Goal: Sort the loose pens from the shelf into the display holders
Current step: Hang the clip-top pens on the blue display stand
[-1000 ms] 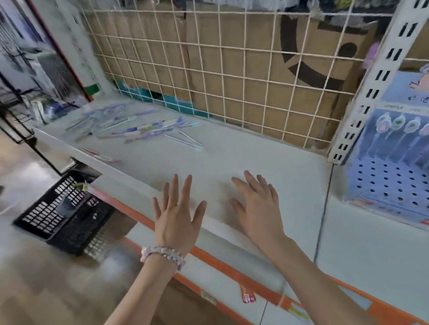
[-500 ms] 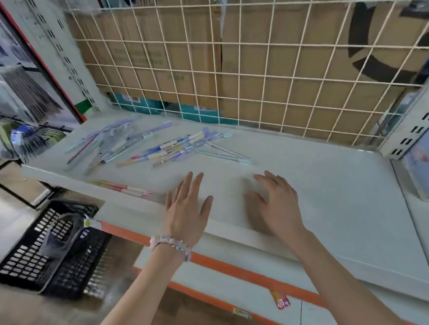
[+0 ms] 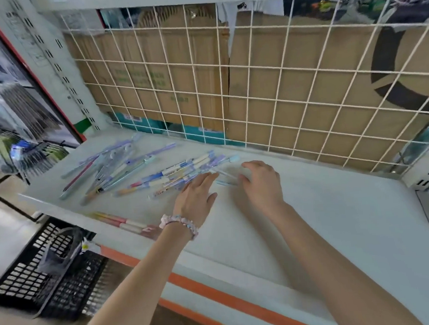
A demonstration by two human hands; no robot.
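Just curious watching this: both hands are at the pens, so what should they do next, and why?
Probably close the right hand on the thin pale-blue pens beside its fingers: both hands look empty, and the left hand lies flat by the pile.

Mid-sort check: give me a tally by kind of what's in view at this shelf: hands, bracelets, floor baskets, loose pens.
Hands: 2, left hand and right hand
Bracelet: 1
Black floor basket: 1
Loose pens: more than 10; they overlap and blur, so no exact count
Total: 4, plus the pens
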